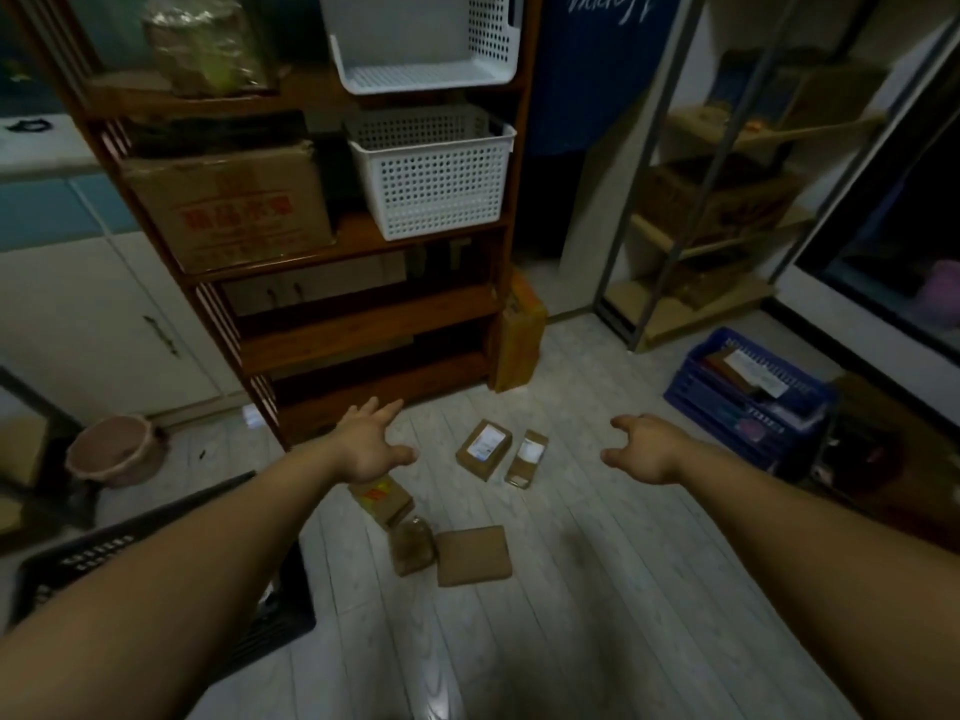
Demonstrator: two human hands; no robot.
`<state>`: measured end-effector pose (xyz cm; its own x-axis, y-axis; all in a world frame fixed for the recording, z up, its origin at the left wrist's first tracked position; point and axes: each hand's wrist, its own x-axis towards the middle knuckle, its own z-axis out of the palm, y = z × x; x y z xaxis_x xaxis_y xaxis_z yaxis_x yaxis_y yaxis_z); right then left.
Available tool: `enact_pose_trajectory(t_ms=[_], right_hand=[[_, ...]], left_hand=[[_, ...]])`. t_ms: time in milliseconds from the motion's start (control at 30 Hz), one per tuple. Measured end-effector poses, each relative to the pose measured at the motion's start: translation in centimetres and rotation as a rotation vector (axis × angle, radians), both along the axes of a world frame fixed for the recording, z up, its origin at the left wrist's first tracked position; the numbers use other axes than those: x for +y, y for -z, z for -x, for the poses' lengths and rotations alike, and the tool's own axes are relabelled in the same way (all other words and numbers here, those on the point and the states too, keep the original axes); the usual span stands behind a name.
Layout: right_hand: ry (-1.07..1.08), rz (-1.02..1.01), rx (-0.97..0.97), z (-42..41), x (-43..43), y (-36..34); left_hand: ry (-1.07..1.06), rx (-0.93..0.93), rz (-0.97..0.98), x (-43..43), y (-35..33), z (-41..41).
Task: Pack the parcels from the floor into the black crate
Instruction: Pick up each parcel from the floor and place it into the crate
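Note:
Several brown parcels lie on the pale floor: a labelled box (484,449), a narrow labelled box (527,458), a box with a red-yellow sticker (383,500), a clear-wrapped packet (411,545) and a flat square parcel (472,556). The black crate (104,550) stands at the lower left, largely hidden by my left forearm. My left hand (371,444) hovers above the sticker box with fingers spread, holding nothing. My right hand (644,446) floats to the right of the labelled boxes, fingers loosely curled and empty.
A wooden shelf unit (363,314) with white baskets (431,174) and a cardboard carton (228,205) stands behind the parcels. A yellow box (519,335) leans on its side. A blue crate (748,392) sits right, a pink bucket (111,449) left.

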<state>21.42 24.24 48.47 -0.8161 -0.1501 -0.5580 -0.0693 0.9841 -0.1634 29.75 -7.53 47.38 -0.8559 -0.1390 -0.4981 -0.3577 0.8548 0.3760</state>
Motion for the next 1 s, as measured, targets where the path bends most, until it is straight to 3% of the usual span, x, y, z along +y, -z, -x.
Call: enact_pose_trajectory(t_ms=[567,800,1000], right_hand=[[-0.228,0.017,-0.207,14.1,-7.2,10.8],[-0.363,0.116,-0.372,20.6,-9.6,27.5],[-0.340,0.010,-0.482,21.9,-9.0,44.3]], left_hand=[[-0.217,-0.176,-0.111,-3.7,10.8,10.1],[-0.525,-0.285,-0.167,-2.1,23.3,12.1],[-0.573,-0.385,-0.301,1.9,39.0,14.4]])
